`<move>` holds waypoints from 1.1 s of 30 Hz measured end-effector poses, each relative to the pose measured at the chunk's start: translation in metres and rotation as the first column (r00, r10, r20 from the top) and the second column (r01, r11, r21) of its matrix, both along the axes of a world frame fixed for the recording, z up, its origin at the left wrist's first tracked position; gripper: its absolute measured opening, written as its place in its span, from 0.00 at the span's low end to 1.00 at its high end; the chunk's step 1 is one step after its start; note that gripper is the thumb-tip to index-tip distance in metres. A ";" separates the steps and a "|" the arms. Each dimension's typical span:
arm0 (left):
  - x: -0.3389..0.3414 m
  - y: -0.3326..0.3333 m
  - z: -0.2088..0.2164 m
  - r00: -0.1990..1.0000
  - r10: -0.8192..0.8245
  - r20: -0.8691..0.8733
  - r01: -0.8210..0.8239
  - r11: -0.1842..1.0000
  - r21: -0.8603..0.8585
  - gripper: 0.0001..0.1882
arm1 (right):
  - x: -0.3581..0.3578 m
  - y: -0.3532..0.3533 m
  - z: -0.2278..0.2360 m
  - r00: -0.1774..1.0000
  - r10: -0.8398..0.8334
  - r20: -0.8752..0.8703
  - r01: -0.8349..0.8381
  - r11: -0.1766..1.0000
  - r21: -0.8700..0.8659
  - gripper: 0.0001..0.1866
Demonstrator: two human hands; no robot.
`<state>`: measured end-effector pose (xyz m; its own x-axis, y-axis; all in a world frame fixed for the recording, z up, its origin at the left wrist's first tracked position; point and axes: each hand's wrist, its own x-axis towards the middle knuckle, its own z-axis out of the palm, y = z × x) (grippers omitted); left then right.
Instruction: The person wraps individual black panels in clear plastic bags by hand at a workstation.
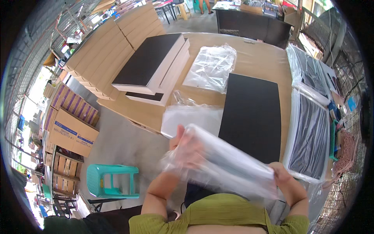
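Note:
A clear plastic bag (pixel 237 158), blurred by motion, slants in front of my body over the table's near edge. My left hand (pixel 187 150) grips its left end; part of the hand shows through the film, and the thumb sticks up. At the lower right corner, my right hand (pixel 281 174) is closed on the bag's edge. What lies inside the bag is hard to make out. Beyond it lies a flat black board (pixel 251 113). To that board's left rests a stack of clear plastic sleeves (pixel 191 119).
Black-topped boards (pixel 152 58) are stacked at the table's left, beside long rows of cartons (pixel 105 50). Farther back lies a plastic-wrapped pack (pixel 212 66). Bagged black boards (pixel 309 132) line the right edge. A green stool (pixel 113 181) stands on the floor at left.

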<state>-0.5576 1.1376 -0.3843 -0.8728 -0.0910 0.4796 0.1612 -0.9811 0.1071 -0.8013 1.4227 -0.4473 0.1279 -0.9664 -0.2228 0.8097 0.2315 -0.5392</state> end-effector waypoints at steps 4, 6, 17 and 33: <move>-0.010 0.012 0.015 0.994 -0.081 0.078 0.071 0.989 0.127 0.34 | 0.006 0.006 0.013 0.994 -0.055 0.099 0.088 0.928 -0.363 0.11; 0.002 0.008 -0.002 0.992 0.003 0.124 0.009 0.995 -0.098 0.30 | 0.000 0.013 0.014 0.975 -0.141 0.169 0.203 0.873 -0.444 0.09; -0.017 0.055 -0.057 0.089 0.995 -0.053 0.184 -0.069 -0.980 0.17 | 0.030 0.005 0.023 -0.078 -0.360 -0.930 0.824 0.502 -0.263 0.12; 0.014 0.064 0.015 0.354 0.907 0.230 0.146 0.189 -0.971 0.37 | 0.018 0.067 -0.003 0.476 -0.613 -0.631 0.798 0.603 0.016 0.12</move>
<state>-0.5440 1.2015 -0.3692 -0.7652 -0.6276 -0.1435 -0.1854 0.0013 0.9827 -0.7830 1.4892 -0.4508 -0.7927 -0.5471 -0.2689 0.3698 -0.0808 -0.9256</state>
